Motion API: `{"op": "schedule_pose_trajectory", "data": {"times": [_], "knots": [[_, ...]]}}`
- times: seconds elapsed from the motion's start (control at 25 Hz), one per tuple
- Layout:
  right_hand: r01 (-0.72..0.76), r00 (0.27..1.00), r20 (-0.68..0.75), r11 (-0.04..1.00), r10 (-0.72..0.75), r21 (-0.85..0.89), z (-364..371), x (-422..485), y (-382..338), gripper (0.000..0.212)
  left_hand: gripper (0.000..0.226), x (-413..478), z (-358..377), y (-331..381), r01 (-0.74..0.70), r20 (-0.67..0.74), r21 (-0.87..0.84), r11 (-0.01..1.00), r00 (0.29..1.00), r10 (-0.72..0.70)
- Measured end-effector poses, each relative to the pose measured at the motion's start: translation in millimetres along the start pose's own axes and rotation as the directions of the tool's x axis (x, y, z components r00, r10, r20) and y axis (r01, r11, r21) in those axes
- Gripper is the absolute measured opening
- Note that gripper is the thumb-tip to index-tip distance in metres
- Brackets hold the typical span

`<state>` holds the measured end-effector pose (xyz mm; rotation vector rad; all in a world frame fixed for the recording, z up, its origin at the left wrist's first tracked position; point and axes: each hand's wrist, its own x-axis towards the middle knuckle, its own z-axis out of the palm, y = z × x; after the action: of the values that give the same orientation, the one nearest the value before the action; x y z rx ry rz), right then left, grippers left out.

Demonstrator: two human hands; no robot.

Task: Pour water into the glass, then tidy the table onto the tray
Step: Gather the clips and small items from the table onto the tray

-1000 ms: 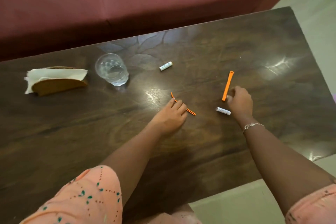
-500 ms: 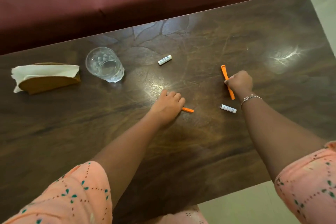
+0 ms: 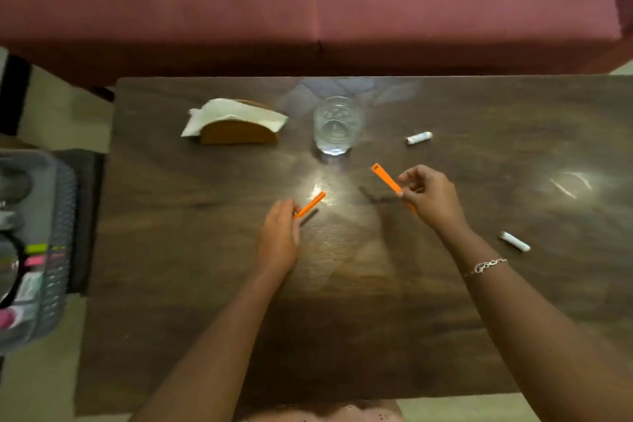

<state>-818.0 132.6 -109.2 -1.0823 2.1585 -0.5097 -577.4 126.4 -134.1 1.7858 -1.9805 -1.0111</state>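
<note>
My left hand (image 3: 279,238) grips a thin orange stick (image 3: 311,204), lifted just above the dark wooden table (image 3: 191,284). In my right hand (image 3: 432,197) a wider orange strip (image 3: 385,178) is pinched and held off the table, its free end pointing up-left. A clear glass (image 3: 336,125) with a little water stands at the back middle. Two small white tubes lie on the table, one (image 3: 419,138) right of the glass, the other (image 3: 514,241) beside my right forearm. A grey tray (image 3: 51,250) holding several items sits left of the table.
A wooden napkin holder (image 3: 238,131) with white napkins stands left of the glass. A dark red sofa (image 3: 315,0) runs along the table's far edge. Pale floor shows at the left and at the near edge.
Both hands have lifted their orange pieces off the table and drawn toward me. The view has swung left, bringing the grey tray into sight.
</note>
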Motion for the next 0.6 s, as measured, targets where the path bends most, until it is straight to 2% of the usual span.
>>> {"op": "schedule_pose_trajectory", "data": {"times": [0.16,0.32,0.48,0.6], "knots": [[0.058,0.975,0.210,0.997,-0.067,0.047,76,-28,-93,0.013,0.011,-18,-75,-65,0.115,-0.162,-0.081,0.990,0.979,-0.127],[0.164,0.901,0.391,0.982,-0.187,0.090,153,-61,-188,0.016,0.012,-44,-148,-131,0.242,-0.307,-0.161,0.957,0.909,-0.282],[0.367,0.814,0.473,0.930,-0.336,0.028,223,-83,-283,0.020,0.016,-73,-208,-193,0.331,-0.418,-0.237,0.913,0.814,-0.403],[0.570,0.732,0.485,0.820,-0.478,-0.053,275,-92,-348,0.016,0.020,-92,-237,-228,0.379,-0.455,-0.303,0.875,0.749,-0.482]]}}
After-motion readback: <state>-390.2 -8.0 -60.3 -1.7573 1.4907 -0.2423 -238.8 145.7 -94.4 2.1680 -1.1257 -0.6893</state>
